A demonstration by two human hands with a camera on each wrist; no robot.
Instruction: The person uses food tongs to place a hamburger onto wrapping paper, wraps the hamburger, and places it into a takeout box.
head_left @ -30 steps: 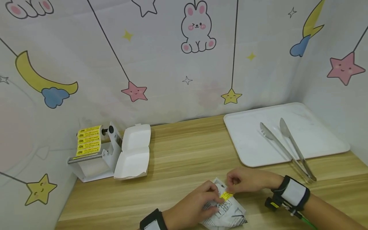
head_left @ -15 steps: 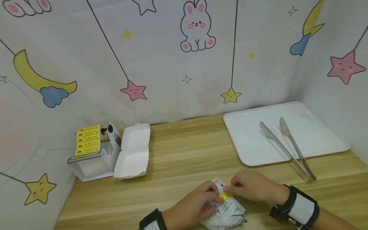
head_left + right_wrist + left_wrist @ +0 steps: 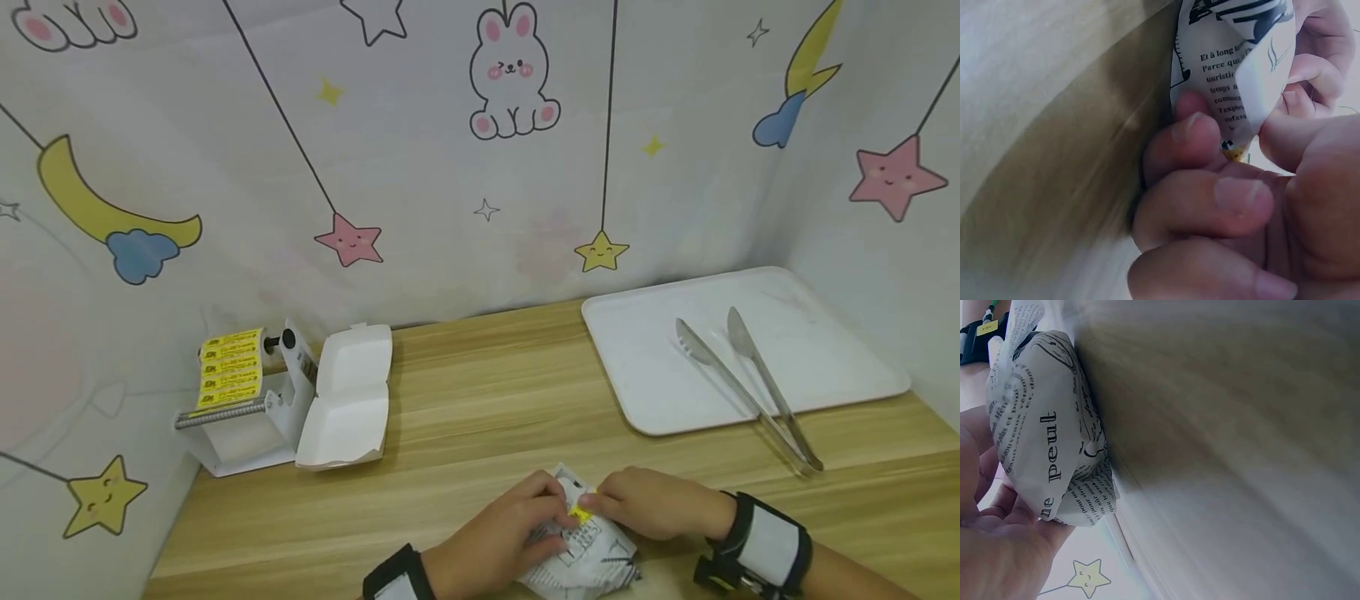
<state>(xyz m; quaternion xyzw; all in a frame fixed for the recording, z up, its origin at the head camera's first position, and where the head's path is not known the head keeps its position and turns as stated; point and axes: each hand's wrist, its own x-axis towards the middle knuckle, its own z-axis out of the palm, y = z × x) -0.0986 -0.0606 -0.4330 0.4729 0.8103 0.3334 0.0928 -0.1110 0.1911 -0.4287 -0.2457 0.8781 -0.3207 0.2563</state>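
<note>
A package (image 3: 588, 560) wrapped in newsprint-patterned paper lies on the wooden table at the front, with a small yellow label (image 3: 580, 513) on its upper fold. My left hand (image 3: 510, 529) holds the package from the left, its fingers bent over the top; the left wrist view shows the bulging side of the paper wrap (image 3: 1041, 437) against that hand. From the right, my right hand (image 3: 652, 502) has its thumb at the label. In the right wrist view its fingers curl at the folded paper edge, and only a sliver of the label (image 3: 1235, 154) shows. The contents are hidden.
A label dispenser (image 3: 247, 408) with a roll of yellow labels stands at the left, beside an open white clamshell box (image 3: 345, 421). At the back right lies a white tray (image 3: 652, 400), with metal tongs (image 3: 780, 408) resting across its front edge. A patterned curtain (image 3: 420, 150) hangs behind.
The right hand has moved left and slightly down onto the package, its thumb now covering more of the yellow label. The left hand has kept its hold in the same place.
</note>
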